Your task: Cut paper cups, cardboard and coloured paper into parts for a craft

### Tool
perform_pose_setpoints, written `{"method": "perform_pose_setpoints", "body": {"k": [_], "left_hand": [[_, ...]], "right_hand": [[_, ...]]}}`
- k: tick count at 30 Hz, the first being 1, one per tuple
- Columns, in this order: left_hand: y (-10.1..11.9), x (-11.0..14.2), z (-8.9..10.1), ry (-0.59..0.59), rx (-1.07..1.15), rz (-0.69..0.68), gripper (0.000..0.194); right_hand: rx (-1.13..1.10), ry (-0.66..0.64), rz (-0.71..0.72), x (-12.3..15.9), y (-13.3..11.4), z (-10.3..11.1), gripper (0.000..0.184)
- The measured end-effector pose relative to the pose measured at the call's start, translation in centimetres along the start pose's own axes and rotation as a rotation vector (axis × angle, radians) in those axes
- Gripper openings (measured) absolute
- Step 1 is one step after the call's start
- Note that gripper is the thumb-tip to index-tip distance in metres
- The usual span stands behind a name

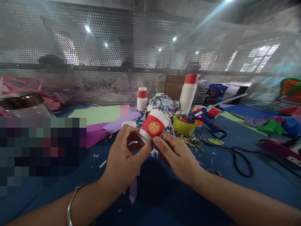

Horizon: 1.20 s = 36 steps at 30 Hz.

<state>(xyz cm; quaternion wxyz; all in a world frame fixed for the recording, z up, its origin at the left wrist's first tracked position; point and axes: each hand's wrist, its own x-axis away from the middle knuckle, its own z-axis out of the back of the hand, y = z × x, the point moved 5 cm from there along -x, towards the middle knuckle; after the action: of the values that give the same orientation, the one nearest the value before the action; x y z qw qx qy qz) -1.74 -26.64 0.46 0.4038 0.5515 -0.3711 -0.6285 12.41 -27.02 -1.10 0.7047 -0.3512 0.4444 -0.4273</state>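
Basically, perf. metal screen (101,47) fills the bkgd, lights showing thru its holes. Blue table (164,201) runs in front of it. On table's L side: pale green sheet (96,115), purple sheet (96,134) nearer, lilac strip (122,121) partly over both. Cardboard box (174,84) at the back, partly hidden by tall cup stack (188,95), white w/ red at top.

Next size down, the hands, close together over table ctr. L hand (128,153): curled, thumb + fingers pinching paper cup (150,121) by its base end. R hand (177,152): thumb tip nr L thumb, fingers bent, gripping cup's lower R side; some fingertips hidden, so exact contact there can't be told. Cup's held up off table btwn both hands, tilted, mouth twd upper R, base twd lower L.

Glue gun (204,116) is R of cup, red light on, nozzle at yellow tape roll (185,127); black cord (240,171) loops off R. Pile of paper pieces (162,102) sits btwn tall stack & short cup stack (142,102).

Smaller: silver bracelet (69,208) on L wrist, gold emblem (154,127) on cup's red band, tiny paper scraps (102,164) scattered abt.
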Motion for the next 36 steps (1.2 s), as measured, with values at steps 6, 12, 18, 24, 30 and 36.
{"method": "perform_pose_setpoints", "body": {"k": [6,12,18,24,30,36], "left_hand": [[0.3,0.4,0.1,0.025,-0.056,-0.027,0.026],[0.2,0.5,0.3,0.006,-0.036,-0.036,0.027],[0.1,0.4,0.4,0.027,0.084,-0.011,0.027],[0.2,0.2,0.7,0.097,0.073,0.008,0.034],[0.0,0.4,0.7,0.103,-0.004,0.008,0.034],[-0.2,0.6,0.3,0.088,0.022,0.05,0.033]], "right_hand": [[0.032,0.013,0.02,0.2,-0.3,0.0,0.039],[0.085,0.028,0.064,0.1,-0.7,0.2,0.038],[0.062,0.044,0.071,0.1,-1.1,0.5,0.038],[0.029,0.037,0.078,0.1,-0.8,0.5,0.038],[0.02,0.025,0.067,0.1,-0.6,0.0,0.035],[0.018,0.014,0.047,0.3,-0.4,-0.2,0.036]]}}
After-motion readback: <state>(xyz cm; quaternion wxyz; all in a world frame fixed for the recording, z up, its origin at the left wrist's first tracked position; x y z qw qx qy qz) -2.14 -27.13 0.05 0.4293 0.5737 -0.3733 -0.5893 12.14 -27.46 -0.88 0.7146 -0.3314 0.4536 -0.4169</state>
